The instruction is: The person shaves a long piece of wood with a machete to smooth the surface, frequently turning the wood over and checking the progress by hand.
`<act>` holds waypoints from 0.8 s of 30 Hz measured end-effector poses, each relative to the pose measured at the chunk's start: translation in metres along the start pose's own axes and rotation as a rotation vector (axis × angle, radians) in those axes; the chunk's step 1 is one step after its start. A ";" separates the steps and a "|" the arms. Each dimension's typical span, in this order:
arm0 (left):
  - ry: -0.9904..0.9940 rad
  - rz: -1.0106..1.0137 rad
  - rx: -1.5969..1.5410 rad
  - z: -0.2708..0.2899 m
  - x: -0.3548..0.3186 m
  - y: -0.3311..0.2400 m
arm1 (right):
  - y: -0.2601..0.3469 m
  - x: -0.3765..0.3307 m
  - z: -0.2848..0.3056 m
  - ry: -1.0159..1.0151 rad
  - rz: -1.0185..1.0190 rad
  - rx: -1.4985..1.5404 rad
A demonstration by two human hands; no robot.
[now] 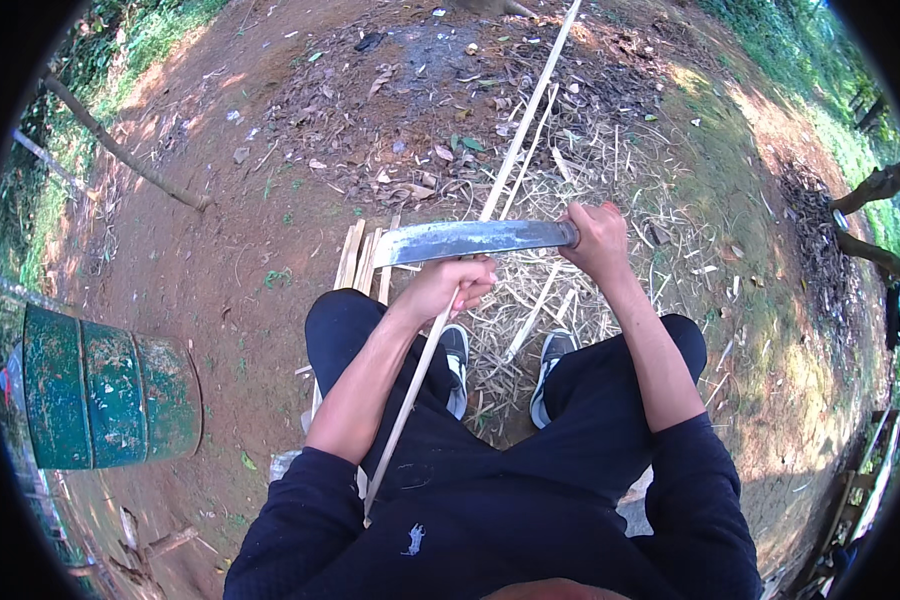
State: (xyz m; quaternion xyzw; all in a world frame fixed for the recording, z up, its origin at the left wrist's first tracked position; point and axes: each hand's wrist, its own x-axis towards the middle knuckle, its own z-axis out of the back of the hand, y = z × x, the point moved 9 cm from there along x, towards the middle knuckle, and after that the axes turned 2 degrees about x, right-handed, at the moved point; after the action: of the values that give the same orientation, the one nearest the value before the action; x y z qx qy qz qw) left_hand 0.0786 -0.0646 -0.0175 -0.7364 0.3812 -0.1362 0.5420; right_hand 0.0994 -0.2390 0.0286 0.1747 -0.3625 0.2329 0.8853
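Note:
My right hand (598,240) is closed round the handle of a machete (470,238), whose broad, slightly curved blade points to the left. In my left hand (450,285) is a long, thin bamboo strip (408,405), gripped with the fingers wrapped round it. The strip's near end lies against my body, and its far part (530,110) runs out over the ground beyond the blade. The blade crosses over the strip just beyond my left fist; whether it touches the strip I cannot tell.
Split bamboo pieces (355,255) lie beside my left knee. Shavings (590,190) cover the ground before my shoes (555,372). A green metal drum (110,390) stands at the left. Thin trunks (130,150) rise at the left, thicker ones (870,187) at the right.

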 end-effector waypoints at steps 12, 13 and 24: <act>0.050 0.042 -0.076 -0.009 -0.003 0.030 | 0.056 0.010 0.003 0.014 0.095 0.079; 0.056 0.043 -0.083 -0.009 -0.003 0.030 | 0.056 0.010 0.004 -0.004 0.125 0.065; 0.137 0.080 -0.229 -0.033 0.000 0.033 | -0.118 -0.005 0.039 0.032 -0.617 -0.312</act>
State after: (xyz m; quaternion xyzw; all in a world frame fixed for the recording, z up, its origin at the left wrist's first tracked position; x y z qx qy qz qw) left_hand 0.0444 -0.0916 -0.0350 -0.7667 0.4593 -0.1199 0.4321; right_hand 0.1377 -0.3575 0.0347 0.1348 -0.3098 -0.1012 0.9357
